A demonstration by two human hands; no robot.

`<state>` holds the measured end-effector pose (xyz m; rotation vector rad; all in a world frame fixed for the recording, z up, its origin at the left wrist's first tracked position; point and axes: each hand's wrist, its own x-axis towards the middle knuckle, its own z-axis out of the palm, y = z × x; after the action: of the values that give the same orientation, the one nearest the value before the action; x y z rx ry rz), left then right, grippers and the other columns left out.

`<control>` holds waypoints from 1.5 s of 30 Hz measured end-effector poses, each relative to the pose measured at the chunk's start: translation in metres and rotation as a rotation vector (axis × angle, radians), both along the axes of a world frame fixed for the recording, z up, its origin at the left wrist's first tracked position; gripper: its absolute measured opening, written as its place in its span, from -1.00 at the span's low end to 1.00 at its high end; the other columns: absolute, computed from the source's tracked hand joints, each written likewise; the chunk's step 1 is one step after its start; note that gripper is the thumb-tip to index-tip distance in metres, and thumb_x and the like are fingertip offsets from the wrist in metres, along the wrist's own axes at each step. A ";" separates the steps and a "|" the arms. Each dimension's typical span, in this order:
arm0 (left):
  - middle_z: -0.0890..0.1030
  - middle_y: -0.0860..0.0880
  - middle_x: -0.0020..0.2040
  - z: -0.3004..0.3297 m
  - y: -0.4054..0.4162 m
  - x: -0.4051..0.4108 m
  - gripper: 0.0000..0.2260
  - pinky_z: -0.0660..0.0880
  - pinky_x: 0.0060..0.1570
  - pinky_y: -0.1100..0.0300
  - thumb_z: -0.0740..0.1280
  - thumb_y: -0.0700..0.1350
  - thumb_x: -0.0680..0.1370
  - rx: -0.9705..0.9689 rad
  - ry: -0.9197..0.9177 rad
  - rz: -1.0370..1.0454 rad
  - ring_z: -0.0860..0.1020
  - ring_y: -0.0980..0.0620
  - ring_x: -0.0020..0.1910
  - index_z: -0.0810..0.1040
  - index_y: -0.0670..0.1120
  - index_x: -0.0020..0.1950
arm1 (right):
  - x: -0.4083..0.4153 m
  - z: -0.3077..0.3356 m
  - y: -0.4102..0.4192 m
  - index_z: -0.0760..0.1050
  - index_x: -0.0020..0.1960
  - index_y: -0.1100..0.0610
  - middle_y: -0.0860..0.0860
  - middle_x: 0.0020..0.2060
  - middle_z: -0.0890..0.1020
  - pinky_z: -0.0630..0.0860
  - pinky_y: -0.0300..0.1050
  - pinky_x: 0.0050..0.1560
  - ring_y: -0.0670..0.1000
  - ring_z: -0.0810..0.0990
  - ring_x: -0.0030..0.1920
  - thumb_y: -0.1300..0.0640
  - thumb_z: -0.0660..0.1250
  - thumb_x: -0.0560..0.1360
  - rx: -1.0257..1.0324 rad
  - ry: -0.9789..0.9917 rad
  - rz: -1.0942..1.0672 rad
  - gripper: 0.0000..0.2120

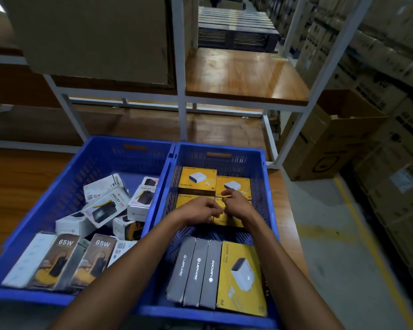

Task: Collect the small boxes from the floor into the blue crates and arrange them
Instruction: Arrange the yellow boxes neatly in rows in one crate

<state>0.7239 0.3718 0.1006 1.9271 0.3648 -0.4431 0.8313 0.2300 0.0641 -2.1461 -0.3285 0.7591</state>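
Observation:
Two blue crates stand side by side. The right crate (268, 186) holds yellow charger boxes laid flat at its far end (197, 181) and a near row of grey-sided boxes (196, 270) beside one more yellow box (241, 277). Both my hands reach into this crate's middle. My left hand (199, 209) and my right hand (236, 202) rest with curled fingers on the yellow boxes (227, 219) of the second row; the grip itself is hidden. The left crate (65, 182) holds white boxes (105, 206) in a loose heap and upright "65W" boxes (65, 260).
A white metal shelf frame (181, 98) with wooden boards stands behind the crates. Brown cartons are stacked along the right (332, 136) and a large carton sits on the shelf at upper left (93, 36). A grey floor with a yellow line runs on the right (358, 225).

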 end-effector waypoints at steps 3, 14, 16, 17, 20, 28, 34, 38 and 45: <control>0.70 0.08 0.02 0.003 -0.004 -0.016 -0.84 0.58 0.07 0.08 0.37 -0.02 0.65 0.214 -0.034 -0.289 0.65 0.05 0.01 0.71 0.02 0.15 | -0.016 0.013 -0.018 0.54 0.30 0.00 0.05 0.25 0.62 0.61 0.11 0.12 0.14 0.64 0.16 0.16 0.21 0.59 -0.044 0.003 0.038 -0.68; 0.67 0.02 0.25 0.026 -0.034 -0.046 -0.55 0.56 0.24 -0.07 0.40 0.23 0.57 0.396 -0.093 -0.547 0.61 -0.01 0.17 0.59 0.06 0.39 | -0.072 0.031 -0.055 0.50 0.38 0.12 0.13 0.33 0.58 0.47 0.09 0.32 0.15 0.56 0.26 -0.16 0.02 0.74 -0.177 -0.065 0.117 -0.53; 0.66 0.00 0.26 0.030 -0.039 -0.045 -0.57 0.56 0.24 -0.06 0.42 0.17 0.58 0.417 -0.111 -0.564 0.61 -0.02 0.18 0.58 0.01 0.39 | -0.078 0.040 -0.057 0.52 0.34 0.13 0.14 0.33 0.58 0.44 0.06 0.30 0.16 0.55 0.27 -0.17 -0.01 0.74 -0.178 -0.089 0.132 -0.51; 0.66 0.01 0.24 0.031 -0.041 -0.045 -0.60 0.57 0.23 -0.06 0.44 0.15 0.58 0.417 -0.116 -0.558 0.61 -0.02 0.17 0.58 0.01 0.36 | -0.080 0.045 -0.058 0.53 0.31 0.14 0.16 0.30 0.60 0.44 0.05 0.28 0.17 0.55 0.27 -0.16 -0.02 0.75 -0.183 -0.104 0.140 -0.50; 0.67 0.06 0.12 0.031 -0.043 -0.045 -0.68 0.58 0.21 -0.09 0.49 0.14 0.53 0.372 -0.126 -0.511 0.62 0.02 0.10 0.60 0.04 0.21 | -0.085 0.061 -0.062 0.56 0.19 0.16 0.17 0.21 0.63 0.42 -0.01 0.18 0.19 0.57 0.23 -0.15 -0.05 0.76 -0.188 -0.106 0.149 -0.48; 0.62 0.03 0.22 0.040 -0.052 -0.048 -0.56 0.55 0.25 -0.02 0.53 0.11 0.52 0.341 -0.120 -0.539 0.59 -0.03 0.18 0.53 0.03 0.33 | -0.091 0.080 -0.072 0.50 0.37 0.19 0.11 0.32 0.62 0.38 -0.03 0.26 0.11 0.56 0.28 -0.20 -0.09 0.75 -0.136 -0.095 0.102 -0.41; 0.59 -0.02 0.34 0.041 -0.052 -0.042 -0.49 0.51 0.34 -0.11 0.52 0.16 0.52 0.302 -0.106 -0.564 0.57 -0.05 0.30 0.51 0.03 0.41 | -0.083 0.082 -0.075 0.40 0.48 0.08 0.13 0.34 0.58 0.46 0.19 0.38 0.12 0.56 0.30 -0.32 -0.08 0.69 -0.049 -0.045 0.045 -0.37; 0.65 0.09 0.18 0.040 -0.040 -0.040 -0.68 0.54 0.12 0.10 0.49 0.10 0.58 0.055 -0.090 -0.377 0.61 0.13 0.14 0.63 0.05 0.30 | -0.079 0.088 -0.081 0.48 0.40 0.10 0.11 0.20 0.66 0.62 -0.02 0.05 0.10 0.67 0.11 -0.21 -0.01 0.74 0.197 0.032 -0.134 -0.50; 0.74 -0.15 0.09 0.027 -0.019 -0.027 -0.79 0.56 -0.06 0.14 0.39 -0.08 0.67 -0.323 -0.088 0.234 0.66 -0.02 -0.02 0.65 -0.18 0.23 | -0.064 0.082 -0.087 0.40 0.41 -0.06 -0.03 0.31 0.59 0.54 0.10 0.33 0.03 0.60 0.31 -0.22 0.33 0.61 0.423 -0.061 -0.355 -0.55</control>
<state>0.6968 0.3529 0.1272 1.5629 0.4279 -0.2450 0.7672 0.1434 0.1458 -1.7611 -0.1177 0.3803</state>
